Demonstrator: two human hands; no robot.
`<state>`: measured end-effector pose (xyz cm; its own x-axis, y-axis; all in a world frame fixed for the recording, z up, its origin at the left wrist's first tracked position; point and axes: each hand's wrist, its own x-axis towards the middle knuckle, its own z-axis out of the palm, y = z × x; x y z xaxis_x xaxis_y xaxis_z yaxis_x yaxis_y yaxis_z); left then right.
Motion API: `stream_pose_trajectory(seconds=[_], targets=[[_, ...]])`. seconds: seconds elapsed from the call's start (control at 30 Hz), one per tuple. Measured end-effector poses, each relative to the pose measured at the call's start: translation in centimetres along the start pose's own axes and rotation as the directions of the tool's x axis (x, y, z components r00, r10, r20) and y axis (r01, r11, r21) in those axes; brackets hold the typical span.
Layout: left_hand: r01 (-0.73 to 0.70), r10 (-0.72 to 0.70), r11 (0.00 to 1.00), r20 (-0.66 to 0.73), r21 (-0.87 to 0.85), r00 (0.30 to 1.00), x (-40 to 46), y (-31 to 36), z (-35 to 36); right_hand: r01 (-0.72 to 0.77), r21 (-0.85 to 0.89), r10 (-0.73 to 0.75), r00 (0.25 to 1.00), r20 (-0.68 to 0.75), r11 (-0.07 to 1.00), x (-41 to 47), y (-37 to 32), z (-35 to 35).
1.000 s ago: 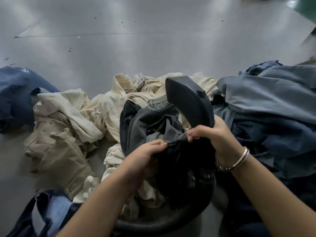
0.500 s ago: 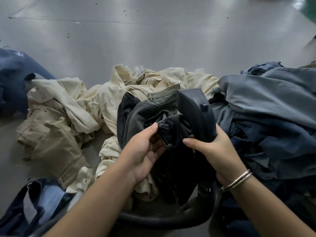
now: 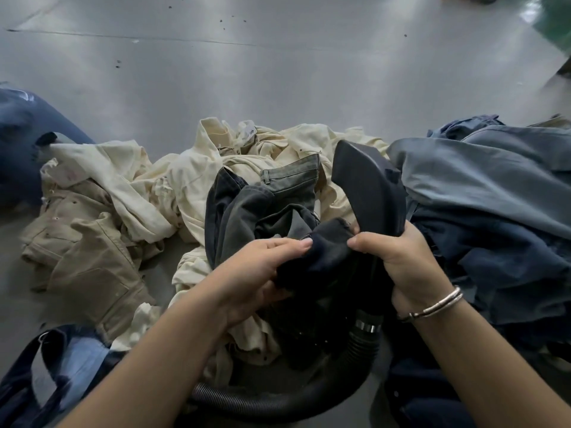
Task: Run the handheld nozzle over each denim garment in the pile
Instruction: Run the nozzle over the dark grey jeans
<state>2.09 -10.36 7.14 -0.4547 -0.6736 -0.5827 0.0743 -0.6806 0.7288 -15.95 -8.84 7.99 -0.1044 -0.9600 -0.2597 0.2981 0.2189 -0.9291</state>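
Dark charcoal denim garment (image 3: 247, 217), bunched at the centre of the pile, gripped at a fold by both hands. Left hand (image 3: 262, 273): fingers curled over the near edge of the fold, thumb tip pressed on top of the cloth. Right hand (image 3: 398, 257): thumb pinching the same fold from the other side, remaining fingers wrapped round the neck of the black wedge-shaped plastic nozzle (image 3: 367, 183) (cloth and nozzle held together in one grip, as far as can be seen). Nozzle head tilted up and away, rising above the dark fabric, just beside the slate-blue garments (image 3: 482, 193). Black ribbed hose (image 3: 278, 403) curving from under the right wrist, with a metal collar (image 3: 367, 327) at its upper end, round the near side of the pile. Silver bangle (image 3: 438, 305) on the right wrist. Cream cotton garments (image 3: 197, 168) heaped behind and left of the dark one; tan trousers (image 3: 86, 251) further left. Deep blue denim piece (image 3: 21, 131) at far left, apart from the heap; light-washed blue jeans (image 3: 61, 362) at lower left. Grey glossy floor (image 3: 278, 72) beneath everything.
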Motion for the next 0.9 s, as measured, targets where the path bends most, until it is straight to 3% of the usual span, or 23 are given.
stream_pose_trajectory(seconds=[0.13, 0.23, 0.37, 0.5, 0.57, 0.67, 0.77, 0.9], targets=[[-0.134, 0.159, 0.972, -0.119, 0.194, 0.980, 0.1, -0.1, 0.2, 0.040, -0.050, -0.037, 0.997, 0.066, 0.998, -0.2, -0.4, -0.3], [-0.156, 0.147, 0.986, -0.134, -0.062, 0.980, -0.1, -0.2, 0.5, 0.070, -0.064, -0.066, 0.996, 0.068, 0.995, -0.1, -0.6, -0.8], [-0.055, 0.046, 0.902, -0.031, -0.428, 0.998, -0.7, 0.3, 1.5, 0.099, -0.142, -0.096, 0.995, 0.024, 0.985, 0.0, -0.7, -0.9], [0.074, 0.098, 0.756, 0.224, -0.651, 0.970, -2.3, 0.9, 1.7, 0.105, -0.151, -0.101, 0.994, 0.035, 0.983, 0.0, -0.6, -0.8], [0.064, 0.164, 0.723, 0.261, -0.688, 0.951, -2.8, 0.8, 1.4, 0.097, -0.133, -0.094, 0.995, 0.033, 0.986, 0.0, -0.4, -0.7], [-0.099, 0.212, 0.747, 0.094, -0.657, 0.973, -2.9, 0.9, 0.8, 0.036, -0.083, -0.032, 0.998, 0.044, 0.996, 0.2, -0.4, -0.9], [-0.188, 0.197, 0.709, -0.065, -0.680, 0.978, -2.3, 1.2, 0.3, 0.052, -0.099, -0.048, 0.998, 0.049, 0.994, 0.0, -1.2, -1.0], [-0.227, 0.210, 0.646, -0.116, -0.729, 0.971, -1.6, 1.8, -0.5, 0.177, -0.240, -0.139, 0.976, 0.167, 0.955, -2.0, -2.9, -1.0]])
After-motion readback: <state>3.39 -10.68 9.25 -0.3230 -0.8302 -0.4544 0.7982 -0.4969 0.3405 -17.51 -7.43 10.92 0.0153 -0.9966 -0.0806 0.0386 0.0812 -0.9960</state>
